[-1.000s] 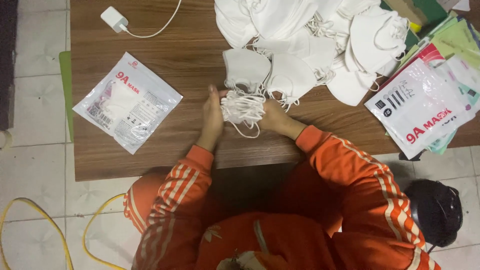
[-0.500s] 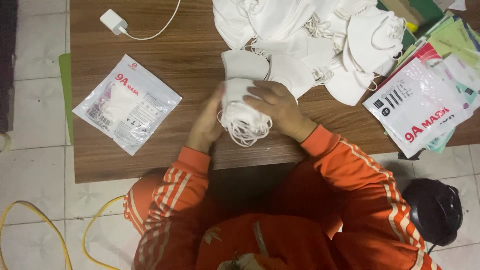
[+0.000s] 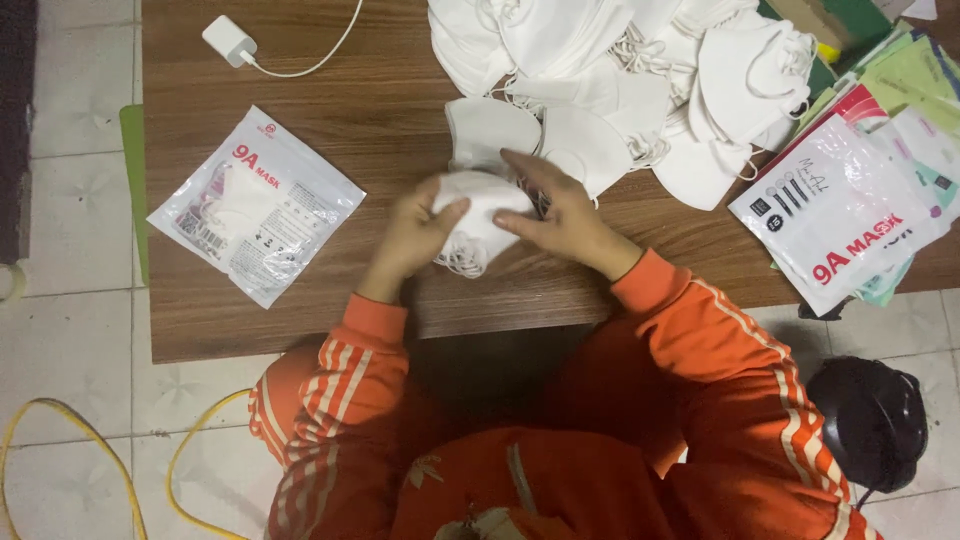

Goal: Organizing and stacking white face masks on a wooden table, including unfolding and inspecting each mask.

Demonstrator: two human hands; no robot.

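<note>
Both hands are closed around a small stack of folded white fabric face masks (image 3: 480, 215) just above the brown wooden bench (image 3: 380, 130): the left hand (image 3: 412, 235) grips the stack's left end with the thumb pressed on top, and the right hand (image 3: 565, 215) lies over its right side, fingers spread along the upper edge. The stack sits between the palms near the bench's front edge, with loops of white ear elastic hanging below it. The step in hand looks like squaring the masks into a tidy bundle. Any next move would call for an even squeeze from both sides, so that the layers stay aligned and the loose elastics do not snag. Just behind the hands, a large heap of loose white masks (image 3: 620, 80) spreads across the far side. A sealed clear-and-white mask pouch (image 3: 255, 205) lies well to the left, a white charger plug with cable (image 3: 228, 42) sits beyond it, and a fan of flat printed pouches (image 3: 850, 210) overhangs the right edge.
</note>
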